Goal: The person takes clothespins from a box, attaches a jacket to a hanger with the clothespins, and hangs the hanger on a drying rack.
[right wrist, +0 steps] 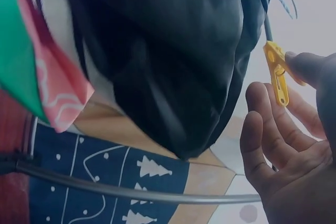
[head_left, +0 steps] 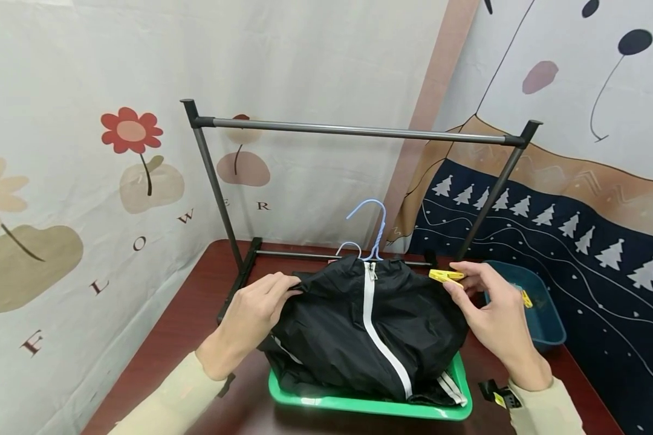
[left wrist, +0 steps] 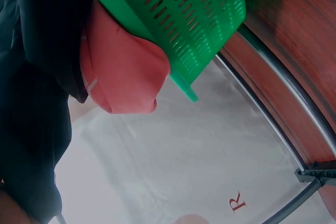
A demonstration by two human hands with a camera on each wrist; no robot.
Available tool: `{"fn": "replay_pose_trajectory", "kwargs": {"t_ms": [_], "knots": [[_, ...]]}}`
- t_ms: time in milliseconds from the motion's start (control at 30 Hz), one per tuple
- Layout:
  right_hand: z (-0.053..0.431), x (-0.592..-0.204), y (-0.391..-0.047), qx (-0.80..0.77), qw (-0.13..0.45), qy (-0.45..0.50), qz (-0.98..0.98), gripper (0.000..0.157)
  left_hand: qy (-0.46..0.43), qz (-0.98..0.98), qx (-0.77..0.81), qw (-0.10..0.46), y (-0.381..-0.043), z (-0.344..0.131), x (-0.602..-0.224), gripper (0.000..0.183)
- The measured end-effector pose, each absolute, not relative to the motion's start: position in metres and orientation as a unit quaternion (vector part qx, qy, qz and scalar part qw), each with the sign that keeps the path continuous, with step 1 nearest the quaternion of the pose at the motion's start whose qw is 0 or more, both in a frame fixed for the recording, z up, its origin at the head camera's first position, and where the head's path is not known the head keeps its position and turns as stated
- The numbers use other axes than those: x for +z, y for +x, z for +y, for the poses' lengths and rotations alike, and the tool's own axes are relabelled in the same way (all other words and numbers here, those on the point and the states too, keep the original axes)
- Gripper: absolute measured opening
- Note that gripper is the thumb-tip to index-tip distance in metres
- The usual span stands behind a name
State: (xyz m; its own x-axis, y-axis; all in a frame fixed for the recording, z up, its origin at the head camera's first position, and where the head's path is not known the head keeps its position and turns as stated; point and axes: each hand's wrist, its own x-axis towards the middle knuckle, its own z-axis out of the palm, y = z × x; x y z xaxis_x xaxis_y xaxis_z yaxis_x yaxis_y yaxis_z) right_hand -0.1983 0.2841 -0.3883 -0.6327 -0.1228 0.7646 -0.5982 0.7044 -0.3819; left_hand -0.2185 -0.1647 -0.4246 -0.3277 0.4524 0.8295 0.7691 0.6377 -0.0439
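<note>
Clearly, the black jacket (head_left: 326, 338) spreads over the green basket (head_left: 359, 406), a blue hanger (head_left: 381, 228) rising from its collar; the left hand (head_left: 253, 311) pinches one shoulder, likely steadying it; the right hand (head_left: 492, 305) pinches a yellow clip (head_left: 439, 275) beside the other.

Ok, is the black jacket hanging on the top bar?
No, it's off: the blue hanger hook sits below the top bar, and the left hand holds the jacket.

Black jacket (head_left: 326, 332), white front zipper with pull near collar, on pale-blue hanger (head_left: 380, 232), hook rising above collar; body rumpled over green basket (head_left: 370, 406), one shoulder pinched by left hand (head_left: 256, 311). Yellow clothespin (head_left: 442, 276) pinched in right hand (head_left: 492, 311), beside other shoulder.
</note>
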Motion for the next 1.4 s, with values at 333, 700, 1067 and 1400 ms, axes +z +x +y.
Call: {"fn": "replay_pose_trajectory", "kwargs": {"t_ms": [333,700,1067,1400], "knots": [[0.268,-0.383,-0.200,0.328,0.362,0.245,-0.837,0.051,-0.387,-0.791,-0.187,0.435,-0.218,-0.165,-0.425,0.024],[0.257,-0.376,-0.200,0.324,0.360,0.266,-0.833,0.048,-0.385,-0.791,-0.186,0.438,-0.218,-0.163,-0.425,0.012],[0.248,-0.370,-0.198,0.323,0.355,0.296,-0.826,0.053,-0.385,-0.790,-0.186,0.439,-0.218,-0.163,-0.426,0.014],[0.237,-0.363,-0.199,0.331,0.345,0.310,-0.822,0.066,-0.385,-0.789,-0.183,0.443,-0.218,-0.163,-0.423,0.015]]}}
